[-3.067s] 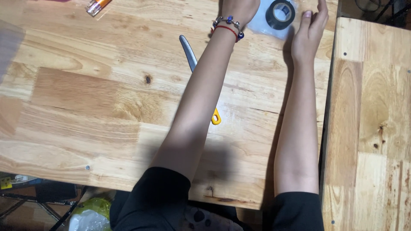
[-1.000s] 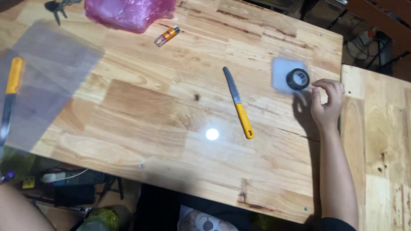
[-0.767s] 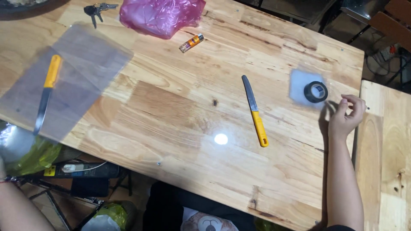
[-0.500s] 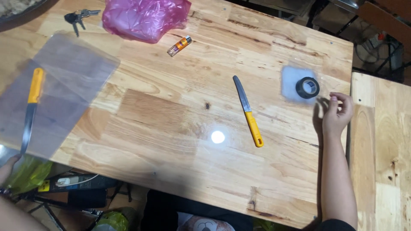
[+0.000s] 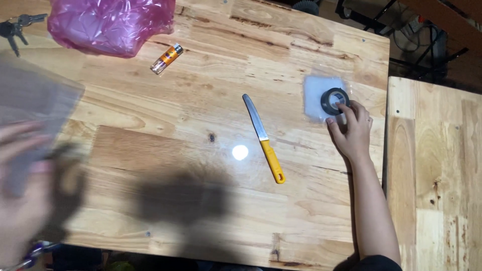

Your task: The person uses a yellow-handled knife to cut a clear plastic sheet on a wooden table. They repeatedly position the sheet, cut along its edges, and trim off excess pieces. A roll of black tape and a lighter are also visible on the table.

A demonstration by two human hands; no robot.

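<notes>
The right hand (image 5: 353,131) is seen resting on the wooden table (image 5: 201,100) with fingers curled loosely, fingertips touching the black tape roll (image 5: 334,100), which sits on a small clear plastic sheet (image 5: 317,93) near the table's far right edge; nothing is really gripped. The left hand (image 5: 20,190) is blurred at the lower left, fingers spread, pressed against a big translucent sheet (image 5: 30,100), though whether it's actually held can't be told. Between them a yellow-handled knife (image 5: 263,137) is laid flat, with an orange lighter (image 5: 166,58), a pink plastic bag (image 5: 108,22) and keys (image 5: 15,30) farther back.
</notes>
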